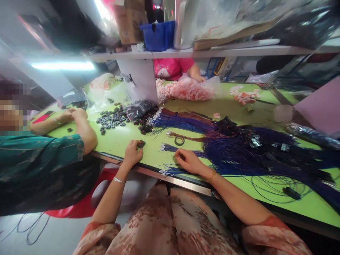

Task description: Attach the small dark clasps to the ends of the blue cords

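Note:
My left hand [133, 153] is closed near the table's front edge, its thumb and fingertips on a small black plastic part [141, 144]. To its right, my right hand [190, 161] pinches a thin wire [172, 156] whose tip pokes out leftward from the fingers. Just behind that hand lies a bundle of dark wires [166, 147] with bare metal terminals at the left end. Another blue wire bundle [170, 171] rests in front of it, along the edge. A black tape roll [179, 141] lies flat beyond my right hand.
A pile of black plastic parts [113, 118] lies at the back left, beside a co-worker's hands [77, 115]. Blue and brown wires [233, 145] spread over the right side. Pink pieces in a bag [188, 88] lie by another person. A shelf [170, 54] spans above.

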A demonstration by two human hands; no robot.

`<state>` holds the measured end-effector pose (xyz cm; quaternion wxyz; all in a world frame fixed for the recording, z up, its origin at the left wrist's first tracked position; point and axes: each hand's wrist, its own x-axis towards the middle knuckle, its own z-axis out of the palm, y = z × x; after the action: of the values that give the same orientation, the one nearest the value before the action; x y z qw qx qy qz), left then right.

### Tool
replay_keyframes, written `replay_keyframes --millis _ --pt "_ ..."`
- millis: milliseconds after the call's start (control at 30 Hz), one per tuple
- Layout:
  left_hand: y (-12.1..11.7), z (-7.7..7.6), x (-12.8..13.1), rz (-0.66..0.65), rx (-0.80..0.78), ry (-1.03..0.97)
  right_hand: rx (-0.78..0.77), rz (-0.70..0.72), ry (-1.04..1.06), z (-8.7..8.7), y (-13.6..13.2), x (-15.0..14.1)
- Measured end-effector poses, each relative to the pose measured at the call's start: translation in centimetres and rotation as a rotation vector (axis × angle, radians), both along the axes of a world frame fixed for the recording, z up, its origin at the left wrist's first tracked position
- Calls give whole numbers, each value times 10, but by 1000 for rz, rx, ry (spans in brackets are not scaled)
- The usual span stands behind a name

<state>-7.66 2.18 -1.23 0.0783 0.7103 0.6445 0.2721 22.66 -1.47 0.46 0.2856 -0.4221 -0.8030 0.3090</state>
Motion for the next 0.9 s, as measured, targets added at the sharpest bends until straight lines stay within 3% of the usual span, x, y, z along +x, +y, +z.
replay_keyframes --millis 233,467,567,700,900 --pt "2 1 6 13 -64 -272 -26 -9 50 -8 4 -1" --pt "-16 14 24 -58 -373 -1089 -121 -19 134 -6 5 -6" --pt "-27 19 40 -28 -535 -1311 -154 -12 160 -2 4 -9" --pt "-38 22 64 7 -641 -1437 -192 -13 179 4 1 -11" --pt "-52 22 92 -169 -696 -1499 -201 -23 209 9 -4 -12"
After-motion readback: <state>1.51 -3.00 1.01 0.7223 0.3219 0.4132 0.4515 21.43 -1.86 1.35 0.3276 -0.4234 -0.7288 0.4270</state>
